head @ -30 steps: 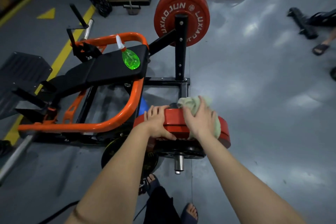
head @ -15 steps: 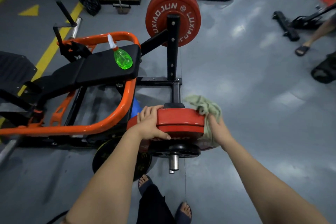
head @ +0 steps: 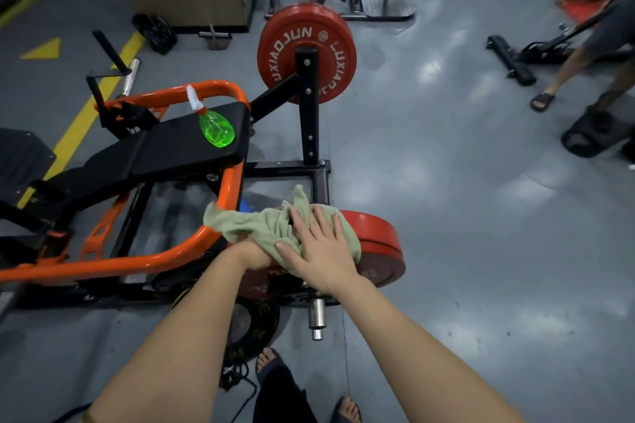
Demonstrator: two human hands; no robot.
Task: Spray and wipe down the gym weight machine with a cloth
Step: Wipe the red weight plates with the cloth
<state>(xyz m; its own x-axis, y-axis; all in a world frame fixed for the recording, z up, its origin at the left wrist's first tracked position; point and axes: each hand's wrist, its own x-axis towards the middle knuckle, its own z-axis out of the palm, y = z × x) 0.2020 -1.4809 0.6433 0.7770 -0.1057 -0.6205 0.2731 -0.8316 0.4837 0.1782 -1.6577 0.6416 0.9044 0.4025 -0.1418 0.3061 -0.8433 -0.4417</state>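
A pale green cloth [head: 247,225] lies spread over the top of the near red weight plate [head: 378,244] on the machine. My right hand [head: 319,247] lies flat on the cloth with straight fingers, pressing it onto the plate. Only the wrist end of my left hand [head: 256,256] shows; its fingers are hidden under the cloth and my right hand. A green spray bottle [head: 216,129] with a white nozzle lies on the black seat pad [head: 171,148], away from both hands. The orange frame tube [head: 137,261] curves just left of the plate.
A second red plate [head: 285,45] hangs on the black upright beyond. The steel sleeve end [head: 316,319] sticks out below my hands, and a black plate [head: 247,326] leans by my feet. Another person's legs [head: 584,55] and sandals stand at the far right.
My right hand has brought the cloth from the plate's right side up onto its top and leftward. The cloth now covers my left hand, which gripped the plate's left edge before.
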